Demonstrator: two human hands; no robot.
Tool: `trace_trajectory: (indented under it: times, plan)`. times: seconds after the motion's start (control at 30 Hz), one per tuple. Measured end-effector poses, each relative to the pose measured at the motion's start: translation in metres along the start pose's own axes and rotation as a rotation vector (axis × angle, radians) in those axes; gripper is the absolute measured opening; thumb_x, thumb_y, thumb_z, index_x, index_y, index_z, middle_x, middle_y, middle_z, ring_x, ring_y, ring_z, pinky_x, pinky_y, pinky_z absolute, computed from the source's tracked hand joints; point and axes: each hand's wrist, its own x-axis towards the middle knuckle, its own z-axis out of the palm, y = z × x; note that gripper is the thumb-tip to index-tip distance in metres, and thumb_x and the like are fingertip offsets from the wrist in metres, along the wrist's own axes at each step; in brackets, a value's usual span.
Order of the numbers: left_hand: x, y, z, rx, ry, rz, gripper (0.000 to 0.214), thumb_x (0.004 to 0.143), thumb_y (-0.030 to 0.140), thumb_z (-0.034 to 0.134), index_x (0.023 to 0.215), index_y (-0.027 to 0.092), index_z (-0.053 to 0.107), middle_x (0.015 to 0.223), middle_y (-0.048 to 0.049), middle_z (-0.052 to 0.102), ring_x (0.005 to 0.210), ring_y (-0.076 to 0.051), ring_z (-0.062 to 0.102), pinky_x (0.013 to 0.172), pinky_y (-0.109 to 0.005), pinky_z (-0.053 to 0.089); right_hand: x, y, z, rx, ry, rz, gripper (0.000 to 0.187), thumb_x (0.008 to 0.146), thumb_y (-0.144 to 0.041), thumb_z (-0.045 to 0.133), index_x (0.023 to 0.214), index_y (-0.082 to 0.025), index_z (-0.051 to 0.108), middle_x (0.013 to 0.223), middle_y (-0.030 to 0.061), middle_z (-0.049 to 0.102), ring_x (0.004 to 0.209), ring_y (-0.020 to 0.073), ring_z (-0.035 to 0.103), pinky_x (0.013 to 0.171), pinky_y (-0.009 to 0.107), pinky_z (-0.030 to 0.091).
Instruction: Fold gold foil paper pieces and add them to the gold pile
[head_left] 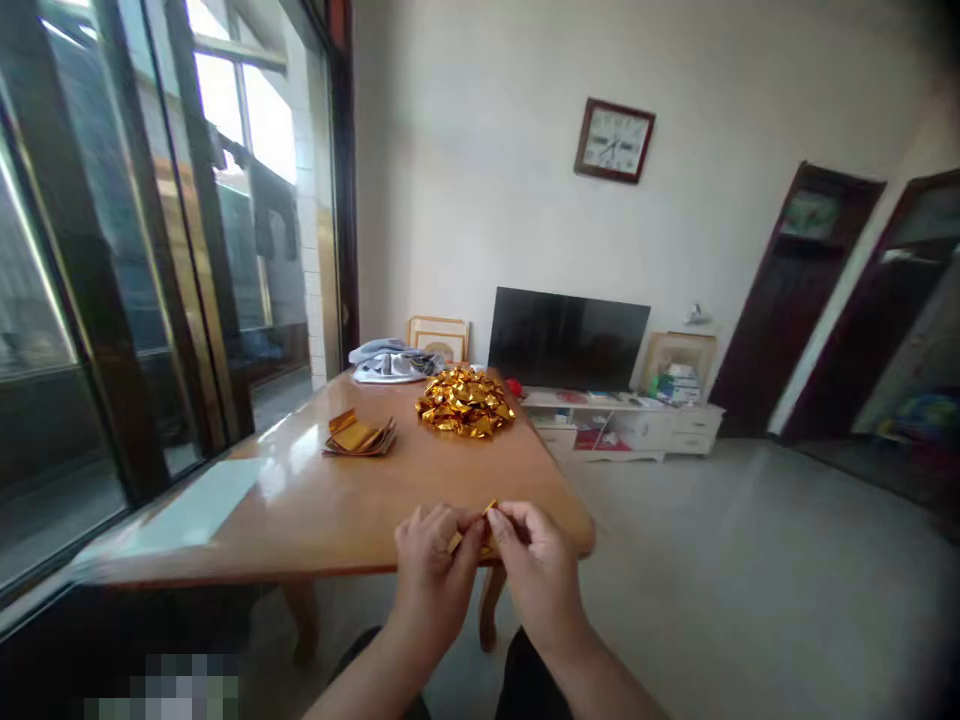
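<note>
My left hand (435,565) and my right hand (536,565) meet over the near edge of a wooden table (330,500). Both pinch a small folded piece of gold foil paper (480,527) between their fingertips. Farther back on the table lies a heap of folded gold foil pieces (465,402). To its left sits a small stack of flat gold sheets (360,435).
A grey cloth bundle (394,362) lies at the table's far end. Behind it stand a dark TV (568,338) on a low white cabinet (622,425), picture frames and a wall clock (613,140). Glass doors (112,280) run along the left; dark doors (795,290) are at the right.
</note>
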Motion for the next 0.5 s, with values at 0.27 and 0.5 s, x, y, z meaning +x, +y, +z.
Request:
trace_trajectory:
  times: [0.27,0.5]
  plan:
    - [-0.003,0.0,0.004,0.04,0.019,-0.003,0.018,0.093,0.032,0.057,0.088,0.025,0.072,0.082,-0.0018,0.07,0.084,-0.021,0.059,0.079,-0.035,0.034,0.002,0.005,0.0,-0.001,0.033,-0.039,0.024,0.09,-0.042,0.062,0.092,-0.019,0.07,0.088,0.006,0.073,0.078,0.0198,0.068,0.071,0.03,0.055]
    - [-0.002,-0.011,0.009,-0.299,0.003,-0.176,0.021,0.09,0.037,0.058,0.082,0.02,0.069,0.08,-0.0036,0.069,0.08,-0.02,0.062,0.074,-0.03,0.044,0.001,0.011,0.001,0.163,0.043,0.049,0.031,0.087,-0.047,0.065,0.099,-0.018,0.067,0.089,0.0072,0.071,0.077,0.0192,0.066,0.069,0.03,0.054]
